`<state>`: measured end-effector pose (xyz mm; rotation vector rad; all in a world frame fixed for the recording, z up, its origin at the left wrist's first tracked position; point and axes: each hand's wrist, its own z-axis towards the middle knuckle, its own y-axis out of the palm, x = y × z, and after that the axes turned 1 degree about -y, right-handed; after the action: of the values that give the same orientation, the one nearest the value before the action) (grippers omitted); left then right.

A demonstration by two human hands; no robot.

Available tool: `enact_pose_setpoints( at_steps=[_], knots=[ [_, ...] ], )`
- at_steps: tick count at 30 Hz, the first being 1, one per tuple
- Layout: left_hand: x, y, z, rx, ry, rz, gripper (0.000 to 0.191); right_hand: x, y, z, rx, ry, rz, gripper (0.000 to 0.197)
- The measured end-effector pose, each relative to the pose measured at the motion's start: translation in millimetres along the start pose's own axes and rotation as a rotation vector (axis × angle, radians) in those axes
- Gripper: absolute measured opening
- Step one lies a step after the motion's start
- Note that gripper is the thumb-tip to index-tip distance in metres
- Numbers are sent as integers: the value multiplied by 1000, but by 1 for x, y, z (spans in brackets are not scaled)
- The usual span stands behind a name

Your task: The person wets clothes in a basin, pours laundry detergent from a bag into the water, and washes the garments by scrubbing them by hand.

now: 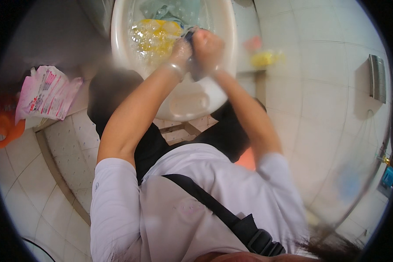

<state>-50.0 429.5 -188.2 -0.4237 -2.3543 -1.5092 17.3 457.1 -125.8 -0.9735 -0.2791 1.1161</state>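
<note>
Over a white plastic tub (pixel 228 23), my left hand (pixel 182 50) and my right hand (pixel 208 49) are close together, both closed on a dark wet cloth (pixel 195 70). Part of the cloth hangs below them, near the tub's near rim. Beside my left hand, a yellow cloth (pixel 157 32) lies in sudsy water. Pale green cloth (pixel 183 11) is at the tub's far part, partly under water. The fingers are partly blurred.
A pink and white refill pouch (pixel 47 93) with writing stands at left beside an orange plastic object (pixel 6 124). A tiled wall (pixel 321 82) rises at right, with a grey fixture (pixel 377 78) on it. My knees flank the tub.
</note>
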Motion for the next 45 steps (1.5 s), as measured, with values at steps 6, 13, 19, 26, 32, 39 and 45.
enact_pose_setpoints(
  at_steps=[6, 13, 19, 26, 32, 39, 45],
  knots=[
    [-17, 1, 4, 120, 200, -15, 27, 25, 12, -9, -29, 126, 28, 17],
    [-5, 38, -20, 254, 287, 235, 22, 66, 7, -11, -85, -65, -341, 11],
    [0, 45, -30, 163, 524, 832, 36, 94, -30, -21, -157, 522, 664, 23],
    [-5, 50, -37, -207, 801, 1173, 16, 67, -65, 13, -623, 969, 863, 39],
    [7, 45, -40, -326, 617, 933, 22, 65, -63, 6, -711, 993, 979, 40],
    [24, 49, -45, -5, 372, 461, 45, 36, -76, 20, -214, 767, 971, 21],
    [16, 15, -22, 116, 155, 486, 32, 8, -73, 32, -45, 686, 1030, 17]
  ],
)
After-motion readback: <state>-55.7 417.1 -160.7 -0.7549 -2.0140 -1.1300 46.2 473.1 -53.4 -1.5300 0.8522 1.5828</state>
